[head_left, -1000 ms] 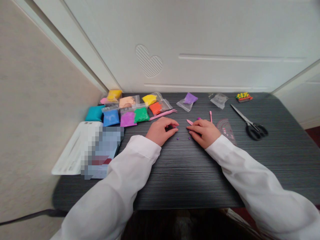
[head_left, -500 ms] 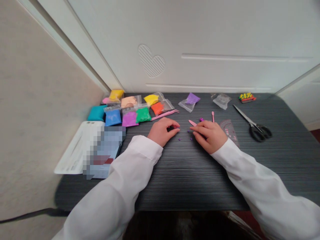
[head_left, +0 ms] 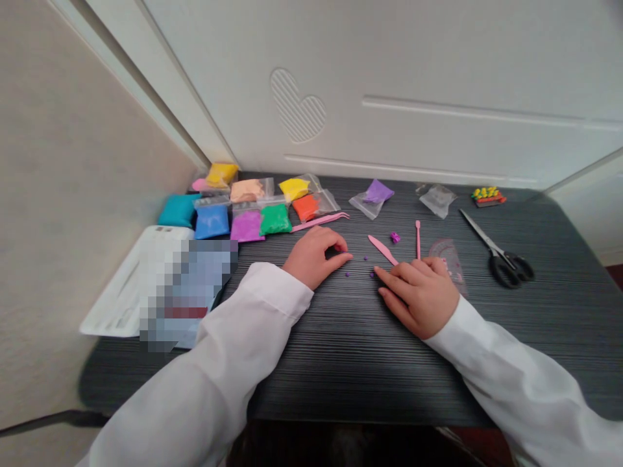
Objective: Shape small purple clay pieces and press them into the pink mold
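Dark ribbed bench (head_left: 316, 376) shoved up against a white panel (head_left: 428, 143) with a heart molded in. Zip bags (head_left: 275, 219) hold teal, blue, magenta, green, orange, yellow and peach stuff, plus a separate purple one. Blue package (head_left: 207, 275) is pixelated, so can't read it. Tiny purple bits (head_left: 366, 258) sit between the hands: left hand (head_left: 316, 256) curled, can't tell if it's pinching anything; right hand (head_left: 421, 292) loose, not gripping.

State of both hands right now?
Left hand: curled, can't tell if holding anything.
Right hand: open, a fingertip by a tiny purple bit.
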`<state>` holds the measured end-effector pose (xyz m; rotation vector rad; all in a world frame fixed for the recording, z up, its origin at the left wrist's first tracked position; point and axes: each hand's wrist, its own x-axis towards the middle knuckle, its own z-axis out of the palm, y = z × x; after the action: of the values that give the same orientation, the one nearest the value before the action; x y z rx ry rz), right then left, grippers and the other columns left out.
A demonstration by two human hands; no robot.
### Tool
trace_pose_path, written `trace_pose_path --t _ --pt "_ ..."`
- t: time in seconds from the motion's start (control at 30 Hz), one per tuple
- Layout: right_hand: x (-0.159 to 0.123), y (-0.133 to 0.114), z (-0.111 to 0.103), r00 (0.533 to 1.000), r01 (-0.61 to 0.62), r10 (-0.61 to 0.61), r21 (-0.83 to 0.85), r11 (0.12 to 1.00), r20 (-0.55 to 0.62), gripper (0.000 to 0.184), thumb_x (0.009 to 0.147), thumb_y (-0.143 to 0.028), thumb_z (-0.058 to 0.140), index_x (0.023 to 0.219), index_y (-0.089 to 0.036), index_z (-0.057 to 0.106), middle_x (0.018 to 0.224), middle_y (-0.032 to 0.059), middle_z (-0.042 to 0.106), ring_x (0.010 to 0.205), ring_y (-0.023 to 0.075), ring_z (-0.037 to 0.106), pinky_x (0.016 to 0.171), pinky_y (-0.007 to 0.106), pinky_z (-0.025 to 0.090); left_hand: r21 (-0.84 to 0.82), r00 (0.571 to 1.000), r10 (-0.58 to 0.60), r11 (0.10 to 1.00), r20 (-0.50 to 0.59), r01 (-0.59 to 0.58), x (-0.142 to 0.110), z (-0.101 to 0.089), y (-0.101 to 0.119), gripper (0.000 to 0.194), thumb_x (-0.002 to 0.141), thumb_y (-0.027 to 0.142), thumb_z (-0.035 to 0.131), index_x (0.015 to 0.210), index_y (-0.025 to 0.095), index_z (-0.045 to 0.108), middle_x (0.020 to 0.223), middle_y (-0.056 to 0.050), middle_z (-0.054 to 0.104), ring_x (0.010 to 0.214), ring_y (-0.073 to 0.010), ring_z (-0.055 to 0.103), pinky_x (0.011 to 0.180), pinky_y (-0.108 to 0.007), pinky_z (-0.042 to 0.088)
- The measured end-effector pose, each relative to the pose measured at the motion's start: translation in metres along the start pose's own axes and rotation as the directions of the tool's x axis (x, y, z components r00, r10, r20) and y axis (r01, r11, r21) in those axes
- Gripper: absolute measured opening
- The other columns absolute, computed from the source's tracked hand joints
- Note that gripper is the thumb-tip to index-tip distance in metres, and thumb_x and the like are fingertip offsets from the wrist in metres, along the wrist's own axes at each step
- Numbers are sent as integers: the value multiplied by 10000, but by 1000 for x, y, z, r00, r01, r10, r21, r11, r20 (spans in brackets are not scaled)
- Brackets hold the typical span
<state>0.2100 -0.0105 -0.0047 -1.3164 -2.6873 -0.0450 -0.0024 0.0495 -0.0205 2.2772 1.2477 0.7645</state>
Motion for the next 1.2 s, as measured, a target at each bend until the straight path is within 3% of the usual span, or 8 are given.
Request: trace_pose_path --t 0.27,0.43,0.53,0.63,0.9,1.2 --pt "0 -8 0 997 2 -2 2 1000 76 405 806 -422 367 1155 -241 466 830 54 564 764 197 438 735 399 228 6 1000 -9 1000 -4 9 -1 0 1 152 718 326 540 717 177 573 742 -4 569 767 -137 492 726 -269 383" --pt "-2 -8 -3 998 -15 14 8 1000 58 374 801 -425 378 1088 -234 524 831 58 565 770 198 441 738 401 228 -7 1000 5 1000 6 -5 0 0 0 171 745 319 508 770 179 602 769 -14 592 796 -142 504 767 -281 386" --pt "-1 -12 -2 997 29 -32 39 999 64 395 800 -430 377 1129 -244 490 836 54 563 758 192 441 738 398 232 0 1000 27 1000 5 -27 0 1 -1 152 741 274 518 816 187 618 802 -18 612 833 -147 510 793 -287 385" --pt "0 -14 0 998 -3 1 31 1000 69 462 796 -458 366 1173 -207 452 858 73 564 784 210 439 733 399 237 9 999 33 999 4 -33 0 2 -1 155 740 257 517 833 193 623 819 -19 621 842 -149 516 804 -290 387" --pt "1 -16 0 997 8 -11 37 999 75 435 805 -453 347 1162 -231 459 832 56 558 768 203 449 730 397 247 24 999 37 999 -8 -37 0 3 -1 150 737 260 524 815 183 626 800 -18 620 829 -147 510 795 -286 391" --pt "1 -7 1 995 -68 64 51 996 75 428 806 -447 353 1121 -197 501 845 63 560 805 204 466 743 377 256 33 997 80 996 8 -81 0 2 -3 154 737 262 526 812 191 640 824 -28 601 842 -150 496 814 -305 373"
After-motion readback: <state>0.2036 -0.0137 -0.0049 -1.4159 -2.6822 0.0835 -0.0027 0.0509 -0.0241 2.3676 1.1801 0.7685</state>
